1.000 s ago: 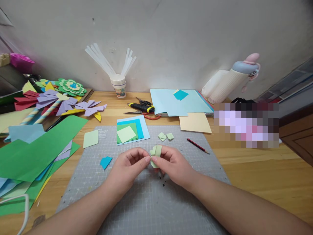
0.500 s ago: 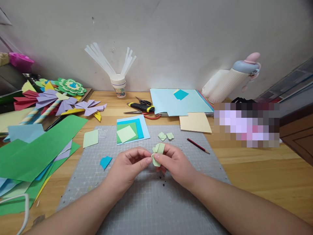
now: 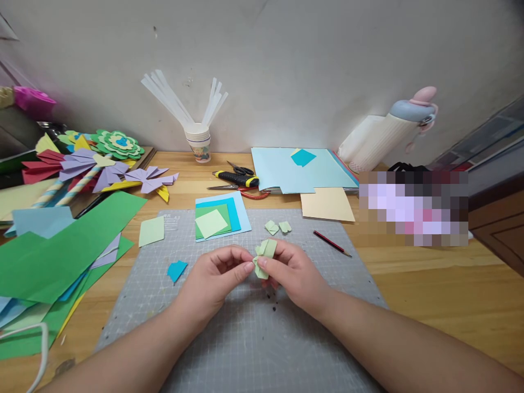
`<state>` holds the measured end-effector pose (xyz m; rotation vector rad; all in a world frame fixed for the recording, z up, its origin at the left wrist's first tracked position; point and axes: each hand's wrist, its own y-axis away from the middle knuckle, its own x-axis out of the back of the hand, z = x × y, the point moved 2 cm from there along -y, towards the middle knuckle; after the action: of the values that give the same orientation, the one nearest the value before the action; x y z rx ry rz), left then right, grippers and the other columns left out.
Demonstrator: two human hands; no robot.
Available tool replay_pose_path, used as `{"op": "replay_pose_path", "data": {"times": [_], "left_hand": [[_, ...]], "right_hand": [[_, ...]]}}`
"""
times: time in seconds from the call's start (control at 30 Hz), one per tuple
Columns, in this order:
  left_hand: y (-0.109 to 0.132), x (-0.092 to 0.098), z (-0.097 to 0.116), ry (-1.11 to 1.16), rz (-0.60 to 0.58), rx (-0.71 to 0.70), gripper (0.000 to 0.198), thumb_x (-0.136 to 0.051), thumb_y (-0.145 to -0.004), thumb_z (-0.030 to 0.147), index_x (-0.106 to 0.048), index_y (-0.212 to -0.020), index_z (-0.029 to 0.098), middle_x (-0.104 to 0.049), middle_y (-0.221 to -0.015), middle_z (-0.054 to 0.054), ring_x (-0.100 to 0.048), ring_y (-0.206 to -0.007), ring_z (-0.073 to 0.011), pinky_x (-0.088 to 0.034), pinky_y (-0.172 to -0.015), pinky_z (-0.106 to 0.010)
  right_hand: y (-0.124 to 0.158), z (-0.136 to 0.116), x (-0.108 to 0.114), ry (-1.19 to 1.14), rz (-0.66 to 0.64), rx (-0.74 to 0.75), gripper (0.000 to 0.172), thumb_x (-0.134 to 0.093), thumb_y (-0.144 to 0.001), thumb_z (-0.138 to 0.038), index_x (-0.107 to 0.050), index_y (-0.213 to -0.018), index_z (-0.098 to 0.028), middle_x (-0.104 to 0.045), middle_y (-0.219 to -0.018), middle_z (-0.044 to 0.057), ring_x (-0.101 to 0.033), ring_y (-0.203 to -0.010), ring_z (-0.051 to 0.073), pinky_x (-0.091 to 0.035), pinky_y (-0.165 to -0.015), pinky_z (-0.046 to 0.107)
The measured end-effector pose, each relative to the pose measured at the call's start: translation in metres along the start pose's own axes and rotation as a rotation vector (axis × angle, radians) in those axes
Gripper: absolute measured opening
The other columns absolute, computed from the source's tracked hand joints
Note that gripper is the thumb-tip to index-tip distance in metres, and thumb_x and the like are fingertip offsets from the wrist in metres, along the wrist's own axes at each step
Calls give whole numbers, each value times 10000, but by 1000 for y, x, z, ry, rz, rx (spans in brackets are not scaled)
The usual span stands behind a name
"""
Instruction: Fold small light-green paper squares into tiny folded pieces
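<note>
Over the grey cutting mat (image 3: 245,338) both hands meet on a small folded light green paper piece (image 3: 264,256). My right hand (image 3: 292,275) pinches it between thumb and fingers. My left hand (image 3: 215,278) has its fingers curled, its thumb and forefinger tips pressed to the paper's left edge. Two more small folded green bits (image 3: 277,227) lie on the mat just beyond the hands. A stack of blue and green paper squares (image 3: 219,218) rests at the mat's far edge.
Scissors and a cutter (image 3: 237,180) lie behind the mat, beside light blue sheets (image 3: 298,169) and a cream sheet (image 3: 326,204). A pencil (image 3: 331,244) sits at the right. Green sheets (image 3: 61,251) and paper pinwheels (image 3: 102,174) fill the left. A cup of strips (image 3: 199,143) stands by the wall.
The green paper piece has been turned a little in the fingers and sits slightly higher. The hands have hardly shifted.
</note>
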<state>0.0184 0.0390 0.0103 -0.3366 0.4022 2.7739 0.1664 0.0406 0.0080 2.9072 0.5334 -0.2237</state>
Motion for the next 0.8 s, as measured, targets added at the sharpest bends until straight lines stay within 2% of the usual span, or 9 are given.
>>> {"op": "replay_pose_path", "data": {"times": [0.5, 0.8], "left_hand": [[-2, -1, 0, -18, 13, -3, 141, -707, -722, 238, -613, -647, 165, -625, -676, 37, -590, -664, -89, -460, -671, -191], [0, -1, 1, -58, 3, -12, 199, -690, -733, 257, -562, -611, 165, -579, -647, 29, -566, -645, -102, -452, -645, -209]], "right_hand": [[0, 3, -1, 18, -37, 22, 144, -556, -806, -271, -518, -705, -176, -470, -620, -39, -438, -546, 85, -347, -480, 191], [0, 3, 0, 104, -75, 64, 208, -537, -834, -282, -475, -664, -179, -470, -604, -36, -435, -552, 92, -349, -509, 210]]}}
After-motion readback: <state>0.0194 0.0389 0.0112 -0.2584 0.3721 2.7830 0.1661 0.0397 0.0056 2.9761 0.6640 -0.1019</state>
